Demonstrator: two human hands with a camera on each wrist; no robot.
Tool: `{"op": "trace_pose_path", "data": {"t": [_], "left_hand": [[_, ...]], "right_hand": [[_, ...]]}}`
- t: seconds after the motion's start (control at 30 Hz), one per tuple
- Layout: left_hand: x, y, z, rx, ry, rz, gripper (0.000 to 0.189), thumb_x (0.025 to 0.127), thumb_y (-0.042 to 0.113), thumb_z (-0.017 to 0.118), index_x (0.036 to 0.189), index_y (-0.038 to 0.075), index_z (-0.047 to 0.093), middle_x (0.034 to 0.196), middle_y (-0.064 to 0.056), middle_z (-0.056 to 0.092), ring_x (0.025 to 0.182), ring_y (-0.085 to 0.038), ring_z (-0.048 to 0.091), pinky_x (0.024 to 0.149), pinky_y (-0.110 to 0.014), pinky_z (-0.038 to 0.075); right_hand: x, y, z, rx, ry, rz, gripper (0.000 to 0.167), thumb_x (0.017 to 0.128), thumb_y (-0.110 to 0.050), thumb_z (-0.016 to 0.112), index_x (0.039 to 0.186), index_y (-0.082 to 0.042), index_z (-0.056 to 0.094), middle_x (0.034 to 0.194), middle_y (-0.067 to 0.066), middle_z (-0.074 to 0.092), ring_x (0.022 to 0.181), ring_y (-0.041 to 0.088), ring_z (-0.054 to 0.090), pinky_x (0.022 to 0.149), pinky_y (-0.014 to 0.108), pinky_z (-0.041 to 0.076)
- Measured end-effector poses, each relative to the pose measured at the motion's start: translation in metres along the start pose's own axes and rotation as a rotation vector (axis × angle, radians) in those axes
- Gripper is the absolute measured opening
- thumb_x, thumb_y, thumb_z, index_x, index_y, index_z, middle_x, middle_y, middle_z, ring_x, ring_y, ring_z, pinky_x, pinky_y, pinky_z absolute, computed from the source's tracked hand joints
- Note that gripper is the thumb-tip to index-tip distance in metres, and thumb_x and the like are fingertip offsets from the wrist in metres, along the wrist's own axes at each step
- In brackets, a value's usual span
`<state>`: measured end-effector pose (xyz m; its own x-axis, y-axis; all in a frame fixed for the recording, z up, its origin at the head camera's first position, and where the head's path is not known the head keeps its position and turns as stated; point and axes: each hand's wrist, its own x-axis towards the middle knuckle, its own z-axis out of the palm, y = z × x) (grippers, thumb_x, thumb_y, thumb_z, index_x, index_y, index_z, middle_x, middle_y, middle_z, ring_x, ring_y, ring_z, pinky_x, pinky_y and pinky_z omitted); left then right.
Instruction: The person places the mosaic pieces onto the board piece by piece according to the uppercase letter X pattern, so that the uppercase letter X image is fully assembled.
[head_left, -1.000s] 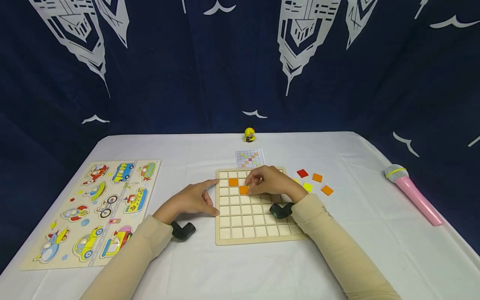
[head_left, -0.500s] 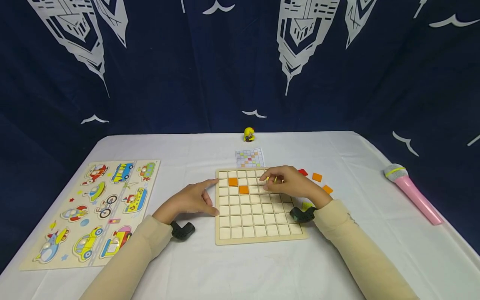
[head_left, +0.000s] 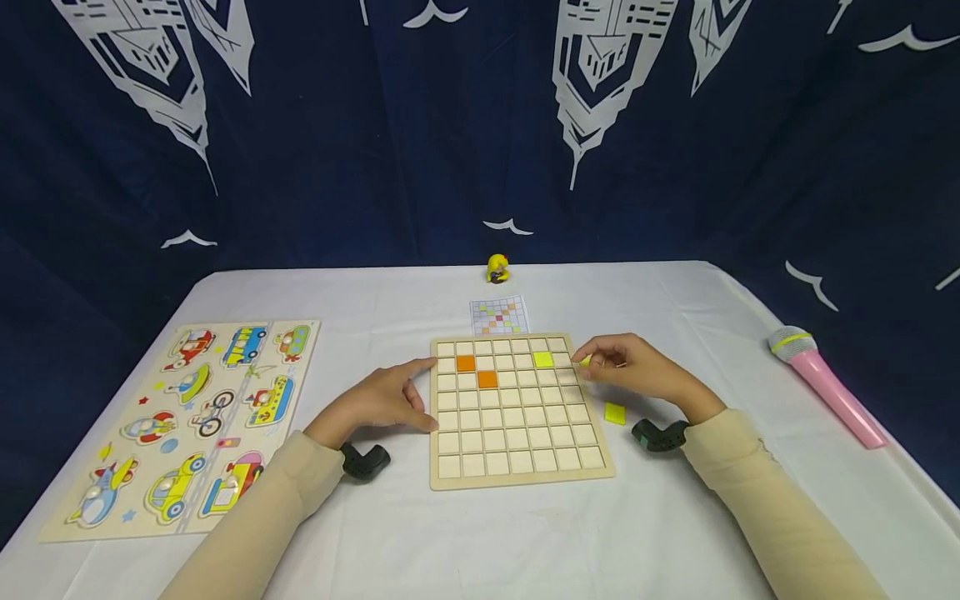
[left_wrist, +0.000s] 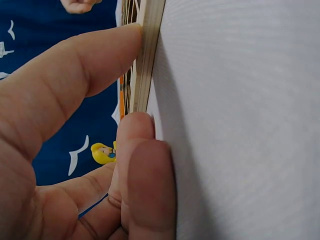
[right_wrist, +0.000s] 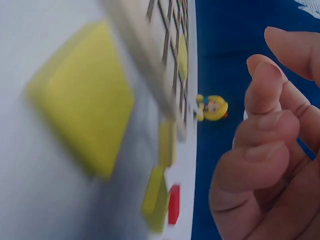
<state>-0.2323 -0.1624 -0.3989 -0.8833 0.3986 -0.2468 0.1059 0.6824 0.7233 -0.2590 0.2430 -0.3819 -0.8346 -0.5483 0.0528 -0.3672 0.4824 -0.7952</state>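
A wooden grid board [head_left: 522,482] lies on the table, holding two orange tiles [head_left: 466,363] and a yellow tile [head_left: 543,359] in its cells. At its left edge my left hand [head_left: 382,397] rests with thumb and index finger spread against the side; the left wrist view shows the thumb [left_wrist: 107,52] touching the rim. My right hand [head_left: 637,371] hovers just past the right edge, its fingers loosely bent and nothing between them. Beneath and beside it are loose yellow tiles [right_wrist: 87,102] and a red tile [right_wrist: 174,204]; in the head view the hand hides some of these.
Behind the board lie a printed pattern card [head_left: 499,316] and a small yellow figurine [head_left: 497,269]. A vehicle picture puzzle [head_left: 180,417] takes up the table's left side. A pink microphone [head_left: 832,396] lies at the far right. A dark curtain [head_left: 450,150] hangs behind.
My right hand has moved right from over the board to past its edge, leaving a yellow tile in the second row. The left hand has stayed put.
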Motion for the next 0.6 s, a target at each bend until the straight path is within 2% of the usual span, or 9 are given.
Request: {"op": "trace_pose_path", "data": {"t": [0.2, 0.4, 0.6], "left_hand": [[0.000, 0.000, 0.001, 0.001, -0.002, -0.002, 0.104, 0.077, 0.014, 0.094, 0.165, 0.002, 0.040, 0.087, -0.006, 0.069, 0.080, -0.019, 0.060, 0.079, -0.034, 0.048], [0.001, 0.000, 0.001, 0.002, -0.001, -0.001, 0.105, 0.077, 0.015, 0.094, 0.165, 0.002, 0.039, 0.087, -0.005, 0.069, 0.081, -0.019, 0.060, 0.081, -0.034, 0.048], [0.001, -0.001, 0.000, 0.004, -0.003, -0.004, 0.105, 0.077, 0.015, 0.094, 0.165, 0.002, 0.039, 0.086, -0.005, 0.070, 0.081, -0.019, 0.060, 0.082, -0.034, 0.047]], "right_hand": [[-0.016, 0.013, -0.013, 0.056, -0.110, 0.068, 0.024, 0.101, -0.002, 0.069, 0.122, 0.009, 0.071, 0.081, -0.001, 0.063, 0.065, 0.011, 0.052, 0.063, 0.025, 0.046], [-0.027, 0.020, -0.022, 0.108, -0.218, 0.121, 0.027, 0.100, -0.003, 0.072, 0.123, 0.010, 0.071, 0.092, -0.001, 0.065, 0.067, 0.011, 0.053, 0.064, 0.023, 0.047], [-0.029, 0.030, -0.026, 0.113, -0.293, 0.073, 0.032, 0.091, 0.012, 0.064, 0.122, 0.013, 0.070, 0.097, 0.005, 0.064, 0.078, 0.009, 0.053, 0.067, 0.020, 0.042]]}}
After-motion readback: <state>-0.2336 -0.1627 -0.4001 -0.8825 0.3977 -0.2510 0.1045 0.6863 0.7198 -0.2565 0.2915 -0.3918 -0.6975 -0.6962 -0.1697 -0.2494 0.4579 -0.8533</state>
